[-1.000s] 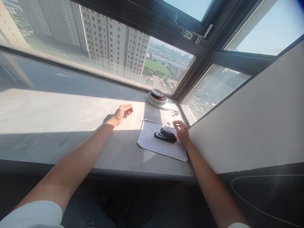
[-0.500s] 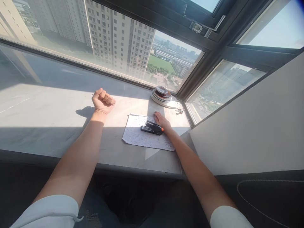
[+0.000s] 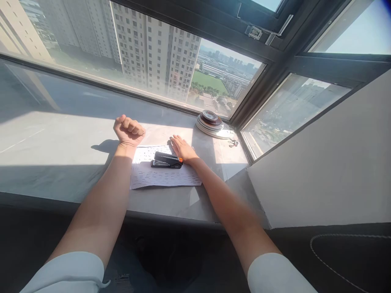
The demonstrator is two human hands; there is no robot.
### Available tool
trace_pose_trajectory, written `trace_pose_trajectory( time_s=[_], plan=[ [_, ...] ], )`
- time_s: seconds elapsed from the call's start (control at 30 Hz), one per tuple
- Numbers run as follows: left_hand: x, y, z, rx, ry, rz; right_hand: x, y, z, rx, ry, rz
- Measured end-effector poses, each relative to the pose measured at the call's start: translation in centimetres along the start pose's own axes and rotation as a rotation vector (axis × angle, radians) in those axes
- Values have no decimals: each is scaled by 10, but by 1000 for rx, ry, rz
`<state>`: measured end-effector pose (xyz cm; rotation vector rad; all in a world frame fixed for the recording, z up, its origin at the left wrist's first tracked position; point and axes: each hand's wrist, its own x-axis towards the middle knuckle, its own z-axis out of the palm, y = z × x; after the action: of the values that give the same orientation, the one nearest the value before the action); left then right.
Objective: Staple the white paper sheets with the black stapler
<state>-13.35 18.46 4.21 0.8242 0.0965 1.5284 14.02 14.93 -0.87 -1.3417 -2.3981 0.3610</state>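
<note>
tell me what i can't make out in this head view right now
In the head view:
Paper: its writing is too small to read; the stapler and right hand cover parts.
Left hand: curled fingers hide whether anything is inside.
Right hand: its own back hides the palm side.
Small metal item by the window: too small to name.
Right sleeve: cut off by the bottom edge.

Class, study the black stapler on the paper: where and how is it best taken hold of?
Probably across the stapler's body near its orange end, coming from the person's right. Its two arms meet towards that end and spread apart towards the left, where squeezing might press them together. The right grip is right beside the orange end.
</note>
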Motion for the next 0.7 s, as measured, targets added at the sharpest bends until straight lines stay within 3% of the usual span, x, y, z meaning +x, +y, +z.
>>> trace_pose_trajectory(
  time_s=[0.23, 0.4, 0.57, 0.7],
  plan=[
    [-1, -20, 5, 106, -70, -285, -72, 66, -35, -57, 73, 179],
    [-6, -50, 27, 271, -209, -481, -109, 105, -54, -72, 96, 233],
    [-18, -89, 59, 625, -261, -467, -101, 108, -50, -45, 143, 185],
    [-30, -105, 67, 1003, -377, -495, -97, 96, -59, 37, 225, 162]
  ],
)
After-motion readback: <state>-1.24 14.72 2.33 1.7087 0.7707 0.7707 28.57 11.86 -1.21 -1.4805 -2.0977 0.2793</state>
